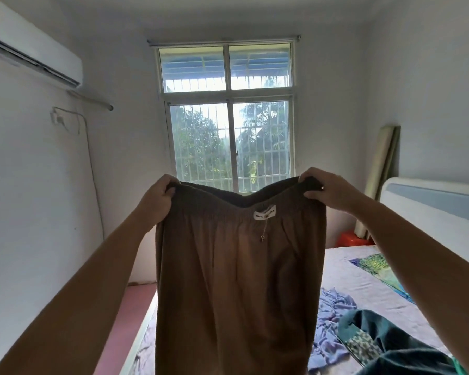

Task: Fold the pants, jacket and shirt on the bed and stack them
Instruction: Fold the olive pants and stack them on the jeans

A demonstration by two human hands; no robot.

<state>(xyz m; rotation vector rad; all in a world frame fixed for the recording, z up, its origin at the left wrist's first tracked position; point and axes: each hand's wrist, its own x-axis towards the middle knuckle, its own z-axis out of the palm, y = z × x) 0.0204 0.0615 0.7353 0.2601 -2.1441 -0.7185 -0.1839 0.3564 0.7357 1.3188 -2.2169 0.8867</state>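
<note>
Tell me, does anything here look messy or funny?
Yes. The brown pants, gripped at the waistband by the left hand and right hand, show their white label on the outside, so they may be inside out. On the bed, a lilac shirt and dark jacket lie crumpled.

A white wall-mounted air conditioner (pixel 33 55) is fixed high on the left wall, with a white pipe (pixel 92 100) just below it. Beneath the pipe, a white wall socket (pixel 57 119) feeds a thin cable (pixel 92 169) running down the wall. A four-pane barred window (pixel 228 117) occupies the far wall under a metal curtain rod (pixel 222 40). A pale flat panel (pixel 382 158) leans in the right corner, with a red plastic stool (pixel 352 239) at its foot.
</note>
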